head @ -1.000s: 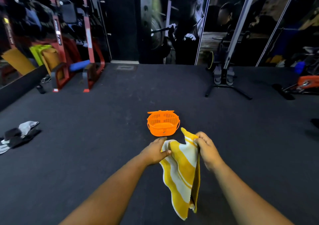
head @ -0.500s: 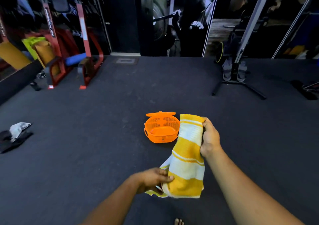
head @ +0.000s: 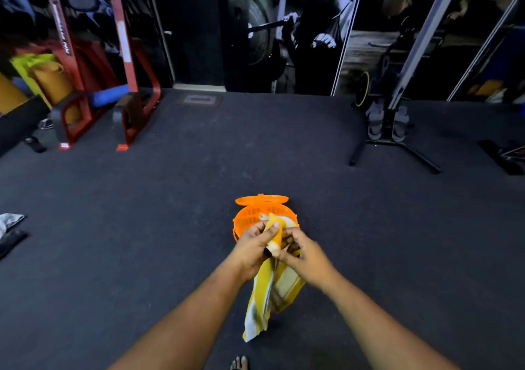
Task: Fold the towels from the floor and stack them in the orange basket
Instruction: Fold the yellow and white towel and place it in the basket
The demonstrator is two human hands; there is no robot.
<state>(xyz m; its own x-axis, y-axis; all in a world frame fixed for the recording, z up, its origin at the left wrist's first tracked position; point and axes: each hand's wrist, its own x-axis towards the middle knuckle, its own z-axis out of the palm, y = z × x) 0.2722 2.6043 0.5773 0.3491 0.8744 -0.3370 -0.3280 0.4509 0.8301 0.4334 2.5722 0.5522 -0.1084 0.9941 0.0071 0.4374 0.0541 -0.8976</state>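
Head view: pinching yellow-and-white towel (head: 277,281) top between left hand (head: 251,249) and right hand (head: 305,253), both curled tight, letting it hang just before orange basket (head: 250,219), likely for folding.

Towel (head: 271,293): yellow with white stripes, bunched lengthwise, hanging in the air near centre, top end just in front of the basket. Orange basket (head: 248,220): round, slotted plastic, lid open at far side, upright on floor.

Gym: red rack (head: 125,85), dark mat floor (head: 199,185)
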